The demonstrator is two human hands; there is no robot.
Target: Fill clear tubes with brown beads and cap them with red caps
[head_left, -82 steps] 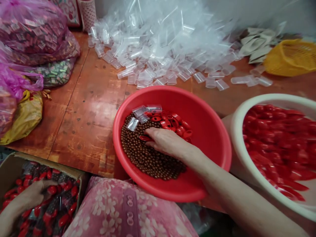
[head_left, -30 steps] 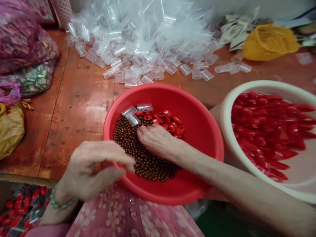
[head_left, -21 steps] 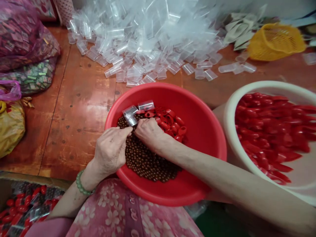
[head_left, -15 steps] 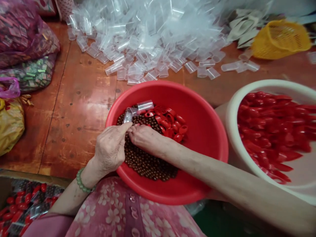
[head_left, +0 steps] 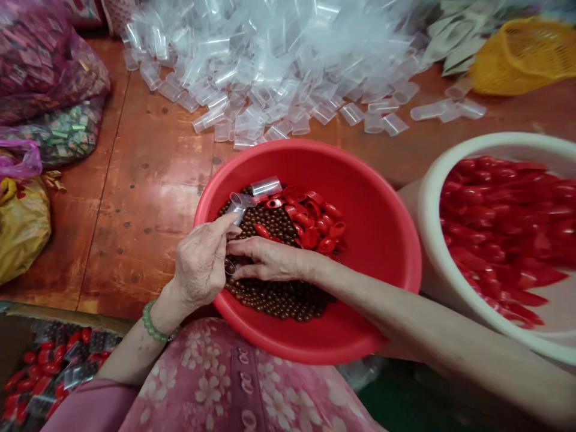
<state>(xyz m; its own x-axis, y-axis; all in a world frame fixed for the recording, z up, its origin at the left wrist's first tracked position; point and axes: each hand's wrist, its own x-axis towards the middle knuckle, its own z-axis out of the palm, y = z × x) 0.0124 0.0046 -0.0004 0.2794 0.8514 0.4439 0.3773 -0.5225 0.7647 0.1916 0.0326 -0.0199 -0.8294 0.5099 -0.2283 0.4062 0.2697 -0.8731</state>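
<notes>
My left hand (head_left: 201, 259) is closed round a clear plastic tube (head_left: 230, 266); its round mouth shows beside the palm and the rest is hidden by the fingers. My right hand (head_left: 272, 258) reaches in from the right, thumb and forefinger apart at that mouth, just over the brown beads (head_left: 281, 303). No object shows between these fingers, though some fingertips are hidden. Both hands are over a red basin (head_left: 378, 240). Loose clear tubes (head_left: 265, 186) lie on the beads beyond my left fingertips. Hollow red caps (head_left: 321, 225) are heaped on the basin's far right side.
A white tub (head_left: 427, 210) of red pointed parts (head_left: 490, 228) stands at right. Behind lies a large pile of clear tubes (head_left: 270, 78), with a yellow basket (head_left: 517, 60) far right. Stuffed bags (head_left: 40, 72) are at left, and filled red-capped tubes (head_left: 49, 366) lie in a box below.
My right fingers have spread and dropped closer to me from the left fingertips, so a tube's mouth now shows between the hands. A red cap on the beads has come into view.
</notes>
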